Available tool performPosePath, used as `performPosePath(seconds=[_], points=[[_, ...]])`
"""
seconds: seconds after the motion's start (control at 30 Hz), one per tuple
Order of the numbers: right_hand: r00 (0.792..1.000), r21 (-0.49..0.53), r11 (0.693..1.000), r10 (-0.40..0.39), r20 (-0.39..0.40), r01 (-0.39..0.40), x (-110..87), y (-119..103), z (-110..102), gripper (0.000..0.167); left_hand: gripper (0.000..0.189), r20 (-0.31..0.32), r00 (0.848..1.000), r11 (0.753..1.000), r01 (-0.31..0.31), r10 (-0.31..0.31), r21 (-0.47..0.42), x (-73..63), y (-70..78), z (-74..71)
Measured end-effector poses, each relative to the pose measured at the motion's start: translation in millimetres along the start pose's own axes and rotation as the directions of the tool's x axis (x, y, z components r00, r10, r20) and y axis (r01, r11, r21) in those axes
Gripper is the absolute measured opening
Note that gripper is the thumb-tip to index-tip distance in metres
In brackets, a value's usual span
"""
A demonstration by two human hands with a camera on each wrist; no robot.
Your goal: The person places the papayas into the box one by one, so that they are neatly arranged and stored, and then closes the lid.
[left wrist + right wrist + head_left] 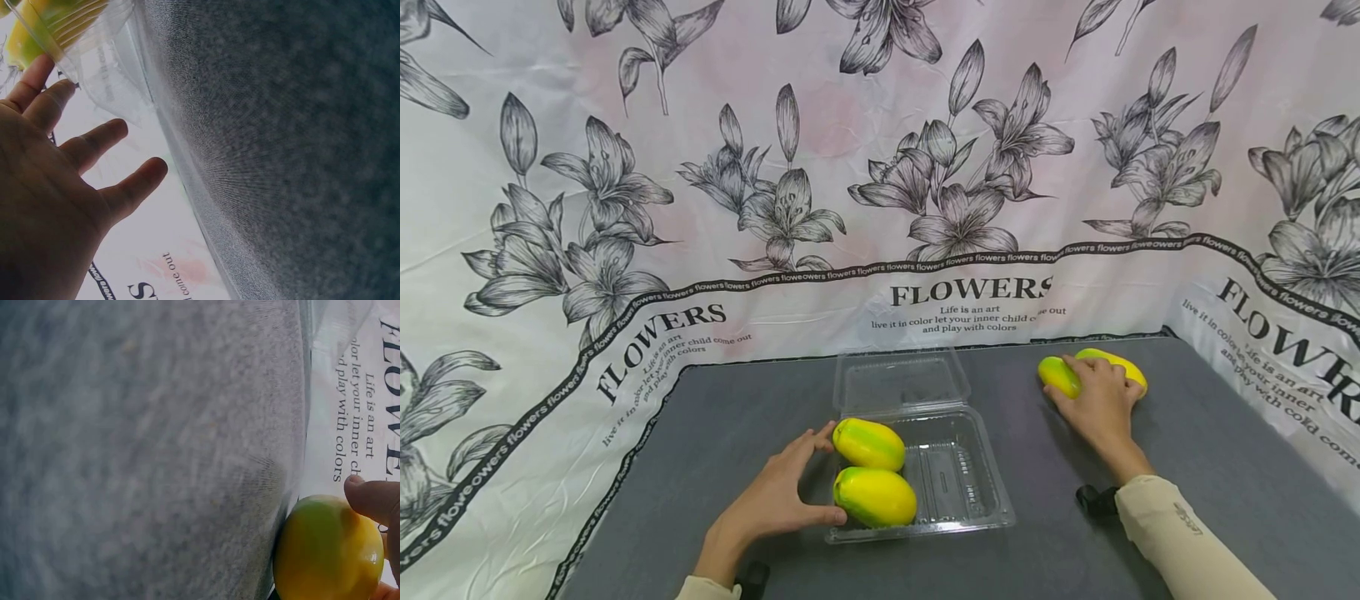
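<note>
Yellow-green fruit [1056,377] at the far right of the grey tabletop [1030,475], clamped between thumb and fingers of right hand [1097,407]. Second fruit [1116,363] just beside it, on its right. Two more, near fruit [880,497] and far fruit [868,443], side by side in left half of clear container [951,475], lid [898,383] folded open behind. Left hand [778,492] at container's left edge, fingers spread apart; can't tell if they touch it.

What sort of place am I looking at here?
Probably a curtained-off indoor work booth: flower-printed cloth hangs behind and along both sides of a grey tabletop, which holds a clear plastic box with two yellow-green fruits in it.
</note>
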State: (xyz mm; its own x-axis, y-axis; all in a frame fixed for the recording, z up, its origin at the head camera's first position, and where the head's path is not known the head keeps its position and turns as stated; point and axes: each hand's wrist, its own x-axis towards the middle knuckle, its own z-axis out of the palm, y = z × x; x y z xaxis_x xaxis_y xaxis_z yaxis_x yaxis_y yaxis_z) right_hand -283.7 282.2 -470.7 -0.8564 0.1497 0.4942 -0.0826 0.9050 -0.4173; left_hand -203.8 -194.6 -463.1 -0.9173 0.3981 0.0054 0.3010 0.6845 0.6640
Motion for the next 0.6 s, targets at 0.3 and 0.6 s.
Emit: performPosePath(seconds=[0.3,0.6], points=[[1.0,-0.005,1.0,0.015,0.024,-0.015,1.0,0.7,1.1,0.065,0.079,-0.002,1.0,1.0,-0.011,0.011,-0.003,-0.2,-0.4,0.1],[0.999,-0.027,0.999,0.023,0.046,-0.022,1.1,1.1,0.8,0.068,0.08,-0.005,1.0,1.0,-0.009,0.009,0.006,0.2,-1.0,0.4]])
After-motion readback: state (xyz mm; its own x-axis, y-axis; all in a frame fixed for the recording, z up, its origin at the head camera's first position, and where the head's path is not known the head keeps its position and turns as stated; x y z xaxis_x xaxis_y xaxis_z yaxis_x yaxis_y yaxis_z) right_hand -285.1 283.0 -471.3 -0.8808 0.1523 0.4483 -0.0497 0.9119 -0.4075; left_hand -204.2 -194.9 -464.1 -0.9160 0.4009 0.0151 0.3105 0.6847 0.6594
